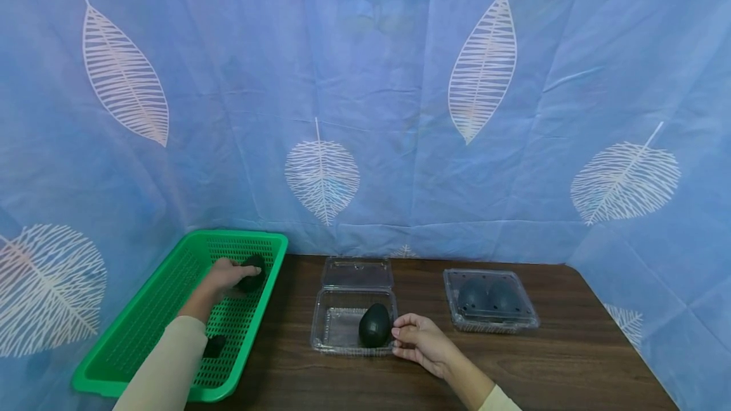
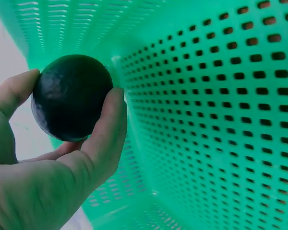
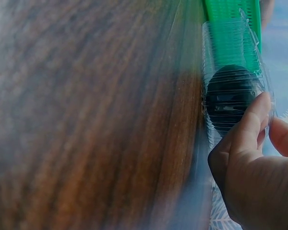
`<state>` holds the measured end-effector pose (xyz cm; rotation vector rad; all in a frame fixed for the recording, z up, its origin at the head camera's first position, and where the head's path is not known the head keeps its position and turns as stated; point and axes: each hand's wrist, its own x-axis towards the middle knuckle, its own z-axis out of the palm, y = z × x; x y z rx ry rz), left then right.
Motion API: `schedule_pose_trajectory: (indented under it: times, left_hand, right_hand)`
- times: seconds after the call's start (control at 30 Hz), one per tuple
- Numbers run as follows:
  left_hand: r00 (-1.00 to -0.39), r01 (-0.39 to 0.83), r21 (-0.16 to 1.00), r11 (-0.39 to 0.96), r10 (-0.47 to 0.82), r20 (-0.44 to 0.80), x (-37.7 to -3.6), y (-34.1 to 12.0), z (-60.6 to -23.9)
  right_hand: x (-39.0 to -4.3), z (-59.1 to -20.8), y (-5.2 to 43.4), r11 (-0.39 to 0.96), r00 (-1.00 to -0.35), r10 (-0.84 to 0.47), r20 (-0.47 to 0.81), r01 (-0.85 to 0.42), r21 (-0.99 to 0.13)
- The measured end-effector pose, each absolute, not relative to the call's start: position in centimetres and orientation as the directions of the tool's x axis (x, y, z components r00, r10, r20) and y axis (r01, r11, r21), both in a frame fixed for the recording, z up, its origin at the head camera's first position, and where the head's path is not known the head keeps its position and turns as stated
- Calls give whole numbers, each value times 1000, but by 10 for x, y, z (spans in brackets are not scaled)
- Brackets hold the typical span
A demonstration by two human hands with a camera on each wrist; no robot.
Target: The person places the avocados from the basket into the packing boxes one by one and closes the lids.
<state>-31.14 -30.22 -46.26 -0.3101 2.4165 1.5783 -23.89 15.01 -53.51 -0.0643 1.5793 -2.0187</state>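
Two avocados matter to me at this moment, one per hand. My left hand [image 1: 228,273] is down inside the green basket [image 1: 143,341] at the left of the table [image 1: 571,360], and the left wrist view shows its thumb and fingers [image 2: 108,129] curled round a dark avocado [image 2: 71,97], pinching it from both sides with the perforated basket wall just behind. That fruit sits at the far end of the basket, near the corner closest to the open clamshell box [image 1: 351,328]. A second dark shape, likely another avocado [image 1: 214,345], lies loose on the basket floor nearer to me, beside my sleeve.

My right hand [image 1: 419,341] rests on the table at the right edge of the open box, fingers lightly bent and touching its clear wall; from the right wrist view I see the fingertips [image 3: 252,120] against the ribbed plastic, steadying rather than gripping, and holding nothing else. Inside the box one avocado [image 1: 374,325] stands roughly upright, long axis pointing up and slightly away, on the right half. So the free space lies to the left of it, on the side toward my left hand, which is the nearer one to fill it.

Further right sits a closed clamshell box [image 1: 490,300] with two avocados inside. I can read no label, brand or writing anywhere; the blue backdrop [image 1: 365,81] carries only printed leaves
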Motion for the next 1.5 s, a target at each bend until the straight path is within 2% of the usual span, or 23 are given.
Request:
schedule_pose_trajectory:
  times: [0.57, 0.9, 1.17, 1.5]
  left_hand:
    - [-970, -230, 877, 422, -28, -241, -300, -290, -437]
    - [-979, -194, 897, 398, -24, -201, -289, -272, -421]
    - [-987, -132, 919, 371, 36, -157, -278, -255, -418]
    - [-988, -109, 902, 417, 58, -146, -266, -227, -409]
  right_hand:
    - [-240, -535, 152, -139, -836, -460, -301, 402, -905]
    - [-238, -534, 151, -155, -831, -469, -297, 409, -899]
    - [-237, -533, 150, -161, -834, -468, -293, 406, -899]
    - [-237, -534, 151, -157, -836, -468, -288, 399, -903]
